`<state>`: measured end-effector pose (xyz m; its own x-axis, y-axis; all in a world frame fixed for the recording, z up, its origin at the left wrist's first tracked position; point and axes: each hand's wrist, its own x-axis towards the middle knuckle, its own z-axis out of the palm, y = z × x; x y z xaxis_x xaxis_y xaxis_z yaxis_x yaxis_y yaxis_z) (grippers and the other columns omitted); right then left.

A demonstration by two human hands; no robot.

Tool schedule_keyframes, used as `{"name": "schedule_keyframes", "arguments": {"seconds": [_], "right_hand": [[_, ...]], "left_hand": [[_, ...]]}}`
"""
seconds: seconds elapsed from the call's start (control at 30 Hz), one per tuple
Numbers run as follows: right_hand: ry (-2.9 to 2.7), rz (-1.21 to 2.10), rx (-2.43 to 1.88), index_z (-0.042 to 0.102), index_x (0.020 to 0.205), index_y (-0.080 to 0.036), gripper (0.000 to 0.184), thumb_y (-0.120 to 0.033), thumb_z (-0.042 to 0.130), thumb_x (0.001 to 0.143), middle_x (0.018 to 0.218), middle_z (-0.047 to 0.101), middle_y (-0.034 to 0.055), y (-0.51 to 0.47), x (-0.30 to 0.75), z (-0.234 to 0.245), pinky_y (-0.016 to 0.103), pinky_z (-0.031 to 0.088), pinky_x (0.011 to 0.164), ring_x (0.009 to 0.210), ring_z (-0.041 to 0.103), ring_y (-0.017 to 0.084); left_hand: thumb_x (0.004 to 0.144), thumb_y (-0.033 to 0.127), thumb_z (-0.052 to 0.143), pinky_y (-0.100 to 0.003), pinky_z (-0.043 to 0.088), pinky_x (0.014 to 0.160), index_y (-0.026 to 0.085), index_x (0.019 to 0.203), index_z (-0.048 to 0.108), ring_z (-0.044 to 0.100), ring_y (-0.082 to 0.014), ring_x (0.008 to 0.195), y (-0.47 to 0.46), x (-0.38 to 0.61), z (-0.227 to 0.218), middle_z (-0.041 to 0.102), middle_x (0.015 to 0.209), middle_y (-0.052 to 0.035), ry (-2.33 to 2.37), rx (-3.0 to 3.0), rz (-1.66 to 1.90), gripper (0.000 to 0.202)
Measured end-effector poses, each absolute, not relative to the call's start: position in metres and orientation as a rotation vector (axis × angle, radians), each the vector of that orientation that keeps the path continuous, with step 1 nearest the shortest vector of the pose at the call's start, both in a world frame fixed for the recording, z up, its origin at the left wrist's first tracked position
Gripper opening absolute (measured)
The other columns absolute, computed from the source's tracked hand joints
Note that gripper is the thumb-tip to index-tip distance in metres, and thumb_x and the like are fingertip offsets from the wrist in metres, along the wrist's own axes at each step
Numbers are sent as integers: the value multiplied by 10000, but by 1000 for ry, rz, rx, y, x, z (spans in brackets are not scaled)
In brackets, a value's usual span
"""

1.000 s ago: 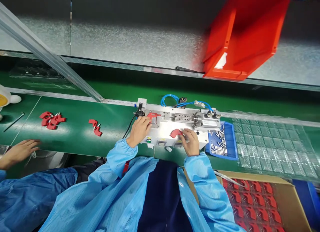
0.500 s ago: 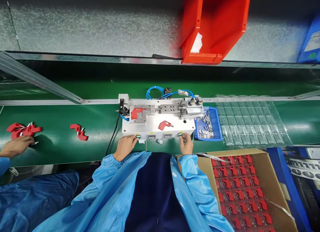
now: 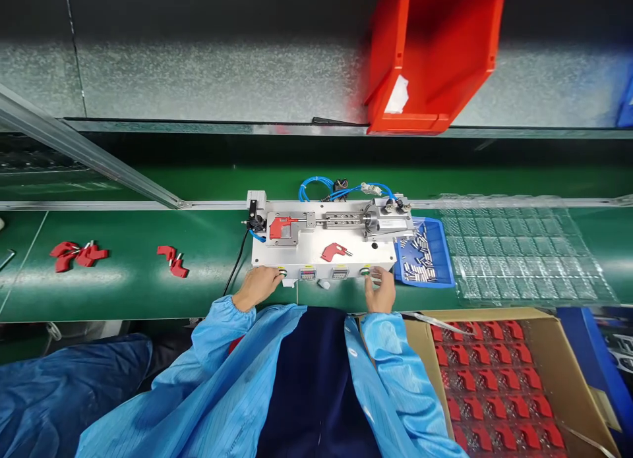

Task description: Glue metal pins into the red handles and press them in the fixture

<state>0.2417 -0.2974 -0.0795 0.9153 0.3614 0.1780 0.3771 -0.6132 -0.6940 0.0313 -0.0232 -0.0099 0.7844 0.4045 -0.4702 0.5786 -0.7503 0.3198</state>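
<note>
A white bench machine (image 3: 297, 254) has a green button at each end of its front. My left hand (image 3: 260, 285) reaches the left button (image 3: 282, 272), fingers stretched out and nothing in them. Beside the right button (image 3: 364, 271), my right hand (image 3: 380, 290) has its thumb and fingers apart, also holding nothing. A red pistol-shaped part (image 3: 281, 227) lies in the metal fixture, in line with a steel rod. On the machine's top lies a second red part (image 3: 335, 251) with a metal pin sticking out. Whether either button is pressed in, I cannot tell.
Right of the machine are a blue tray (image 3: 448, 263) of metal pins and clear blister trays (image 3: 524, 254). A carton (image 3: 568, 379) of red parts stands below. Red parts (image 3: 79, 254) lie leftward. A red bin (image 3: 425, 118) sits on the shelf; a co-worker's blue garment (image 3: 74, 385) is lower left.
The view has shifted slightly, so the bench appears further right. The co-worker's hand has left the red parts on the left. My right hand's fingers have opened a little beside the button.
</note>
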Motion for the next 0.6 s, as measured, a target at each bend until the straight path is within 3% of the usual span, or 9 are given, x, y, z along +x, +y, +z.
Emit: {"name": "schedule_keyframes", "arguments": {"seconds": [0.13,0.23,0.3,0.4,0.6], "right_hand": [[-640,-318,-2292,673,1270,-207,389,-377,539,947,1339,615,195,-294,239,-76,516,611,954,1149,677,314],[-702,-336,-2290,691,1269,-212,370,-328,519,963,1367,608,189,-286,240,-79,514,614,966,1122,684,298],[-697,-343,-2287,699,1267,-210,365,-297,506,969,1369,613,189,-283,239,-81,502,624,950,1101,690,287],[-692,-364,-2279,710,1261,-206,363,-267,502,970,1357,627,184,-282,237,-83,478,630,948,1097,695,271],[-698,-372,-2305,717,1281,-204,380,-240,487,980,1375,634,182,-286,235,-84,409,642,893,1054,714,239]], "left_hand": [[1027,352,535,-331,521,772,251,1013,731,732,-246,872,-35,59,2,770,980,-58,473,2416,-203,221],[994,320,591,-358,555,854,256,1302,637,706,-261,1032,-56,95,3,688,1245,-93,354,2432,36,318],[967,275,629,-388,560,914,245,1394,568,668,-289,1142,-68,118,1,612,1342,-122,330,2489,88,433],[955,216,637,-403,560,943,248,1345,582,645,-296,1158,-76,140,-4,578,1290,-117,323,2542,47,395],[964,160,531,-354,584,855,227,1288,611,661,-232,989,-71,131,-12,583,1181,-86,292,2528,34,341]]}}
